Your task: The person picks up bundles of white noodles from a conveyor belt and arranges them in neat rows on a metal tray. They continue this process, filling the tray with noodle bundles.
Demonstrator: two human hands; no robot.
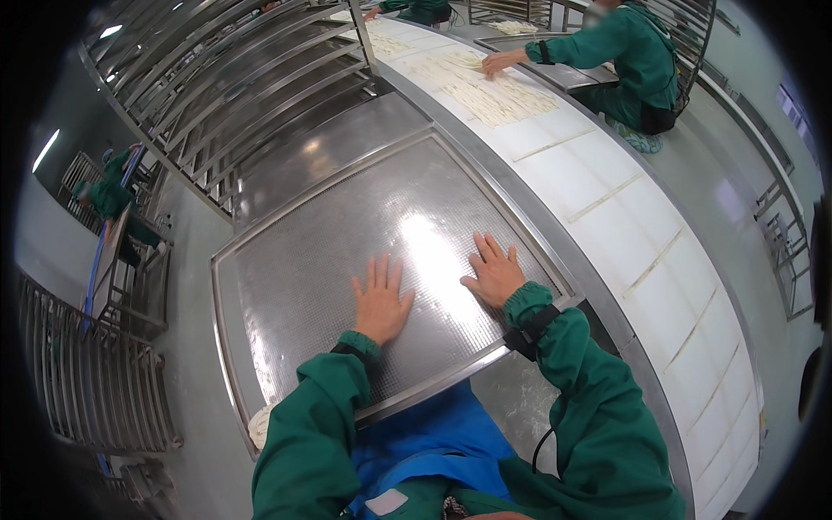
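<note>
A metal-framed mesh tray (403, 166) lies before me, beside a white conveyor belt. My left hand (382, 300) rests palm down near the middle of the tray with its fingers apart. Nearer the conveyor, my right hand (495, 270) also lies palm down, fingers spread, close to the tray's right part. Neither hand holds anything. A small coil of pale dough-like strands (260, 426) sits at the tray's near left corner, partly hidden by my left sleeve. Bright glare covers part of the mesh between my hands.
The white segmented conveyor belt (611, 188) curves along my right, with pale strands (491, 94) laid on its far part. A co-worker's hand (500, 63) touches them. A tall metal rack (227, 84) stands beyond the tray; another rack (97, 370) is at left. Other people work farther off.
</note>
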